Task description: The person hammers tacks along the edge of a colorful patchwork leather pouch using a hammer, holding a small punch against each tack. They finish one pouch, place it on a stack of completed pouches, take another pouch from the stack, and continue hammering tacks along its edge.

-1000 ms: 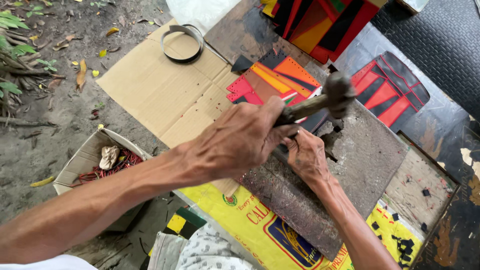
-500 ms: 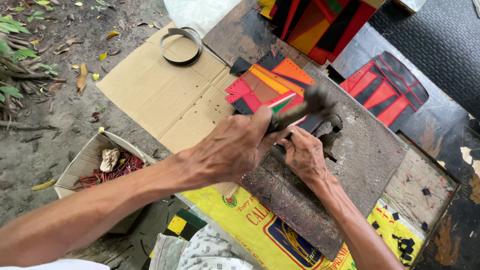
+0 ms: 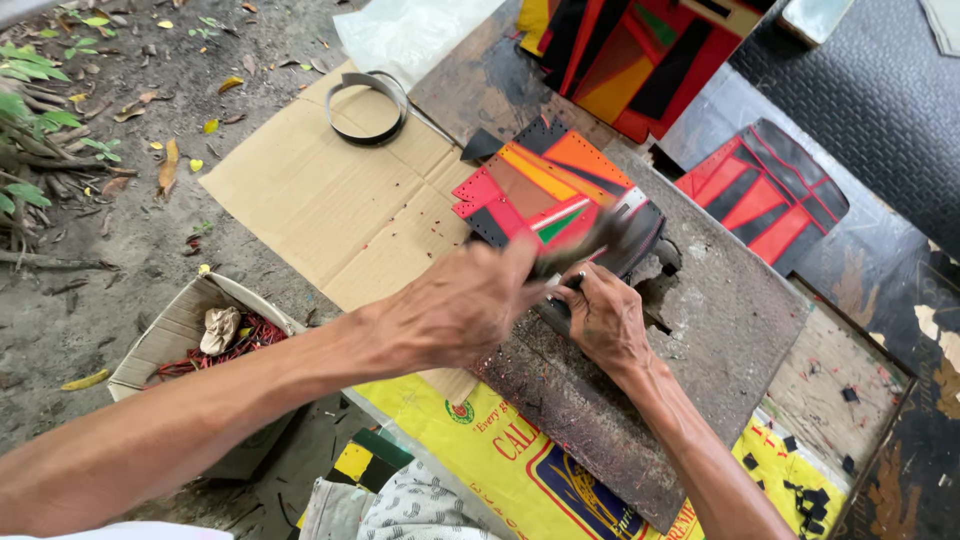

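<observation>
Hammer point(image 3: 590, 245), blurred in motion, sits just right of the frame's centre, its handle wrapped in the left hand point(image 3: 455, 310), whose grip is closed tight around it. Its head hangs over a patchwork piece point(image 3: 545, 190) of red, orange, black and green panels with punched edges, which lies on a worn grey slab point(image 3: 720, 330) on the counter. The right hand point(image 3: 605, 320) presses down at the piece's lower edge, fingers pinched narrow on something small that I cannot make out.

More patchwork pieces lie at the upper middle point(image 3: 640, 60) and to the right point(image 3: 765, 190). A flat sheet of cardboard point(image 3: 310, 200) spreads left of centre, with a metal ring point(image 3: 367, 107) on its top edge. At lower left a cardboard box point(image 3: 190, 340) holds red scraps. A yellow printed sack point(image 3: 520, 470) lies along the bottom.
</observation>
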Demonstrator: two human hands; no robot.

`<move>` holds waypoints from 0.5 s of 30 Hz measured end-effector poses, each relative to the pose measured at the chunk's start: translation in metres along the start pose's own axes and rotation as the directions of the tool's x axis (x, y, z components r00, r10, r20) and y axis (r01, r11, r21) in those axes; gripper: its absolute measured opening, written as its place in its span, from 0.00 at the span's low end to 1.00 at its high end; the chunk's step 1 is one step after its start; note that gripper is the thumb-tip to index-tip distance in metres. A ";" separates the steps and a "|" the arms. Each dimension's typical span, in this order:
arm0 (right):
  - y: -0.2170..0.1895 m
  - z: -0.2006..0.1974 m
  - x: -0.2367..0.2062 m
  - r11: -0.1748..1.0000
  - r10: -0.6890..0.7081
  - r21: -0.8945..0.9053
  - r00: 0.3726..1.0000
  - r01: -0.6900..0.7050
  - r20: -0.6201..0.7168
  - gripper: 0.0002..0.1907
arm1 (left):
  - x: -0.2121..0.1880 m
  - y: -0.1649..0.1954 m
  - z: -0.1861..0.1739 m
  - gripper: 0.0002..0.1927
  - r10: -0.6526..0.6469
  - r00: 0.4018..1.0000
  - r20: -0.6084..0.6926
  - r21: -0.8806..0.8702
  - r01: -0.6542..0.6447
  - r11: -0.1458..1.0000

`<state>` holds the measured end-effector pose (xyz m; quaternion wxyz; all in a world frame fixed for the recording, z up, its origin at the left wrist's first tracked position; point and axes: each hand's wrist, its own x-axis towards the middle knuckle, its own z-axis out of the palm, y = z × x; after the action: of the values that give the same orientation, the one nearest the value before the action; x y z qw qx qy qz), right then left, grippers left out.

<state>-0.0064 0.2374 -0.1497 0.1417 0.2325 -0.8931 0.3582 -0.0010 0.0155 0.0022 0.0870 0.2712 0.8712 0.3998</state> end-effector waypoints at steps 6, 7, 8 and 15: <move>-0.001 -0.004 -0.002 0.997 0.080 -0.001 0.996 -0.080 0.042 0.06 | -0.020 -0.055 0.024 0.21 -0.252 0.958 0.140 0.246 0.213 0.946; 0.000 -0.004 -0.003 0.998 0.058 -0.007 0.998 -0.058 0.025 0.06 | -0.016 -0.064 0.028 0.21 -0.266 0.954 0.140 0.245 0.228 0.943; 0.000 -0.002 -0.003 0.999 0.035 -0.008 0.999 -0.035 0.016 0.06 | -0.015 -0.071 0.032 0.21 -0.251 0.959 0.133 0.250 0.212 0.945; 0.013 0.007 -0.005 0.930 0.362 -0.050 0.931 -0.364 -0.035 0.10 | -0.008 -0.092 0.049 0.19 -0.241 0.960 0.144 0.310 0.187 0.932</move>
<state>-0.0099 0.2420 -0.1644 0.0907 0.0549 -0.9284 0.3561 -0.0133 -0.0059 -0.0994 0.1674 0.2192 0.9338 0.2280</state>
